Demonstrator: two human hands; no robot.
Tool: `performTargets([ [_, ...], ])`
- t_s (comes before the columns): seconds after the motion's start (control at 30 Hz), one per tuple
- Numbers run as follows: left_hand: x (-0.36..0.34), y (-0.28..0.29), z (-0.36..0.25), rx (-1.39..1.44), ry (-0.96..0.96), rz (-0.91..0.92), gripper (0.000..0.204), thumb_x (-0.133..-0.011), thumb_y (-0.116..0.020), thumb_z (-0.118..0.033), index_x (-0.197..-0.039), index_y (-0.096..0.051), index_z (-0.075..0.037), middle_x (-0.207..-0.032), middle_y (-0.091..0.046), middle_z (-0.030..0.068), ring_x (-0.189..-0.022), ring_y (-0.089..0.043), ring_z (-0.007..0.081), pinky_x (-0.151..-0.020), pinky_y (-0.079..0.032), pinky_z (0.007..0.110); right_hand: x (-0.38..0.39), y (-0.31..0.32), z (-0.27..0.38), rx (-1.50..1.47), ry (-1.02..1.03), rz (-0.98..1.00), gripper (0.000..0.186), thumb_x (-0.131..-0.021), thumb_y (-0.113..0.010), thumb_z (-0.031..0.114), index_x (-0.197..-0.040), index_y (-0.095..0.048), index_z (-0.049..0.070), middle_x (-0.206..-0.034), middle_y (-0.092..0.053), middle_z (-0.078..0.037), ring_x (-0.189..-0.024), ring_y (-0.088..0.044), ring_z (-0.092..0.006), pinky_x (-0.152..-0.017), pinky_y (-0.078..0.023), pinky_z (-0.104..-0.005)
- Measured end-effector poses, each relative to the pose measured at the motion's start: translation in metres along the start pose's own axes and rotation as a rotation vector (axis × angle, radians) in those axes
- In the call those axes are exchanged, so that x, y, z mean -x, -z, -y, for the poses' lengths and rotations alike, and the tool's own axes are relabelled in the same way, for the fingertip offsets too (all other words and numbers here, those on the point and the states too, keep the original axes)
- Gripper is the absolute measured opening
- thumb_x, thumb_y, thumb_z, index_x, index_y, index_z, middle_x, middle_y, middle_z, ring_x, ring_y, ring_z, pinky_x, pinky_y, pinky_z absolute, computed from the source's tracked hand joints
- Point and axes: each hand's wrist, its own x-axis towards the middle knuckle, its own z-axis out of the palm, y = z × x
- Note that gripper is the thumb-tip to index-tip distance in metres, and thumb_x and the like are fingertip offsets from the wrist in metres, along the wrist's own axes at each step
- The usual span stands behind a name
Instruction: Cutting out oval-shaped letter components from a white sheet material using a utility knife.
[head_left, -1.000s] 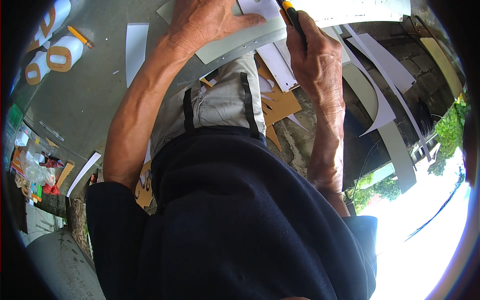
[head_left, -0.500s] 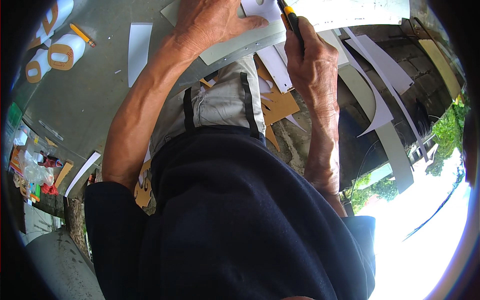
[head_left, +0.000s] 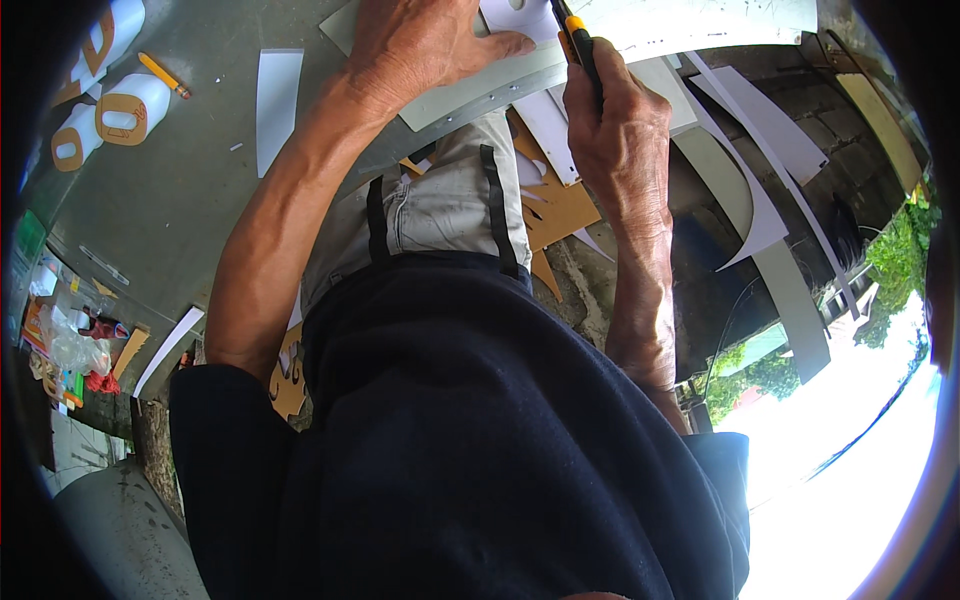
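My right hand (head_left: pixel 622 115) is closed around a black and yellow utility knife (head_left: pixel 579 45), whose front end points up toward the top edge of the picture. Beneath it lies a white sheet (head_left: pixel 690 28) along the near edge of the table. A smaller white piece with a rounded hole (head_left: pixel 541 24) sits beside the knife. My left hand (head_left: pixel 425 45) rests flat on a pale grey board (head_left: pixel 437 110), thumb stretched toward the knife; its other fingertips are cut off by the upper edge.
On the grey table (head_left: pixel 190 200) at left are white and brown cut-out shapes (head_left: pixel 135 108), an orange-yellow pencil-like stick (head_left: pixel 163 74) and a white strip (head_left: pixel 278 110). Plastic bags and clutter (head_left: pixel 85 345) stand at far left. White offcuts (head_left: pixel 755 235) and brown board (head_left: pixel 560 205) lie below at right.
My right hand and the knife have shifted slightly to the left and toward me. My left hand stays in place.
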Motion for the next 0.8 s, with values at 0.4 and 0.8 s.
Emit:
performTargets([
  [0.4,0.000,-0.002,-0.001,-0.059,0.000,-0.007,0.105,-0.071,-0.089,-0.037,-0.151,-0.040,0.009,-0.163,-0.031,0.0263,-0.154,-0.026,0.0422,-0.127,-0.020,0.053,0.006,-0.010,0.004,0.023,-0.039,-0.079,0.017,-0.100,-0.064,0.015,-0.111,-0.064,0.002,-0.069,-0.067,-0.018,-0.061,-0.070,-0.0313,-0.057,-0.053,-0.0435],
  [0.8,0.000,0.001,-0.003,0.013,0.017,-0.003,0.101,-0.071,-0.089,-0.034,-0.149,-0.041,0.010,-0.163,-0.032,0.0266,-0.154,-0.026,0.0423,-0.128,-0.019,0.052,0.009,-0.015,0.014,0.006,-0.097,-0.085,0.016,-0.098,-0.063,0.014,-0.106,-0.063,-0.001,-0.077,-0.068,-0.021,-0.067,-0.070,-0.0360,-0.062,-0.054,-0.0457],
])
